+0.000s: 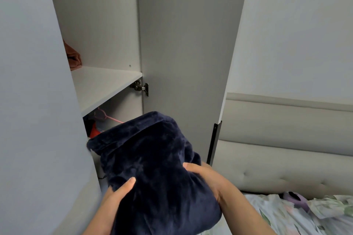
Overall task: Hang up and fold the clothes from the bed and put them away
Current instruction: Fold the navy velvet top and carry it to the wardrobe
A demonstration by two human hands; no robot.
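A folded dark navy plush garment (154,160) is held in front of the open wardrobe, its far end level with the gap below the white shelf (103,86). My left hand (118,192) grips its near left side, thumb on top. My right hand (206,175) clasps its right side. The bed (298,215) with a floral cover lies at the lower right.
An orange folded cloth (73,56) lies on the shelf's far left. Under the shelf hang a pink hanger (107,116) and red clothing (93,131). The open wardrobe door (189,53) stands right of the garment; another door panel (34,101) fills the left. A padded headboard (286,149) and a purple item (296,199) are at the right.
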